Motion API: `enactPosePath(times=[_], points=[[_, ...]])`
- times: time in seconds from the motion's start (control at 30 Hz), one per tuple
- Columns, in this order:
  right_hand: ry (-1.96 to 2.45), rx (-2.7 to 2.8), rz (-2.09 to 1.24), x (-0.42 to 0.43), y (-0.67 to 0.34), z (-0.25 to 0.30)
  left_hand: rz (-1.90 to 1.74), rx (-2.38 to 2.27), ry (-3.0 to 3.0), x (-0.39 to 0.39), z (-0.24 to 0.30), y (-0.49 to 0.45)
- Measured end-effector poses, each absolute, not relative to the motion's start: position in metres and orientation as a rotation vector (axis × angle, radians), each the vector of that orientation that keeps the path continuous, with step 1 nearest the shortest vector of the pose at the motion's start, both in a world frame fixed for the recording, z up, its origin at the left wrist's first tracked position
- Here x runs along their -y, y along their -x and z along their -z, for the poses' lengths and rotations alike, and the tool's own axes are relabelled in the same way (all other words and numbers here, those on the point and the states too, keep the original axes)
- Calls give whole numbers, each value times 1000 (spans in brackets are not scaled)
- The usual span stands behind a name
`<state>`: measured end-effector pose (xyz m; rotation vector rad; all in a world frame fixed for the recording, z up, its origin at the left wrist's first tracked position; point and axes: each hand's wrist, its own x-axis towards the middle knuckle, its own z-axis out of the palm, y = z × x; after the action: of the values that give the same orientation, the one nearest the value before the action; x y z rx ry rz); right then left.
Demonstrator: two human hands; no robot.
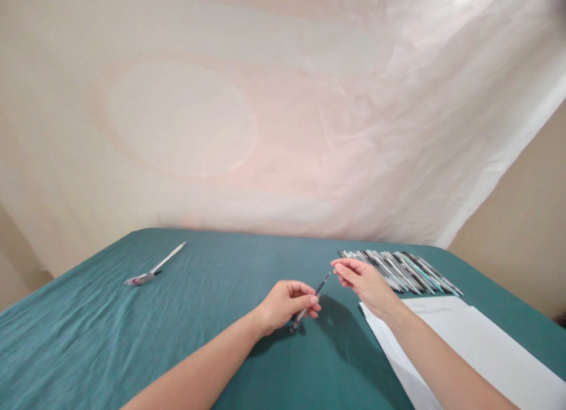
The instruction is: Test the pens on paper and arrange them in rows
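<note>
A slim pen (323,283) with a clear barrel and dark upper part slants up to the right, its narrow tip topmost. My left hand (287,306) is closed around its middle, just above the cloth. Close to that tip, my right hand (363,283) pinches thumb and fingers together. A small gap separates these fingertips from the pen, and whatever they hold, if anything, is too small to make out. Behind the right hand lies a row of several pens (413,273), mostly clear and grey with a few teal parts.
White sheets of paper (481,339) lie at the right, under my right forearm. On the left side of the green tablecloth (221,268) rest a white pen (170,256) and some small clear and dark pieces (140,278). A pale cloth (283,133) hangs behind the table.
</note>
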<state>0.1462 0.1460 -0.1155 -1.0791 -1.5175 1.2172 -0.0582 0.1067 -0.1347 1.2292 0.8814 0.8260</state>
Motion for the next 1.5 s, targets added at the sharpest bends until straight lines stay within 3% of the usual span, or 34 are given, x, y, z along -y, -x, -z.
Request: enactPosePath(times=[0.17,1.13,1.5], points=[[982,1311,-1346,-141,-141,109,-837,-880,-1211,-106,133,58],[1050,1550,-1199,-135,-138,108,-823,-894,-1199,-105,132,59],[1003,1484,-1460,-136,-140,112,-909,-864,-1087,-107,129,60]])
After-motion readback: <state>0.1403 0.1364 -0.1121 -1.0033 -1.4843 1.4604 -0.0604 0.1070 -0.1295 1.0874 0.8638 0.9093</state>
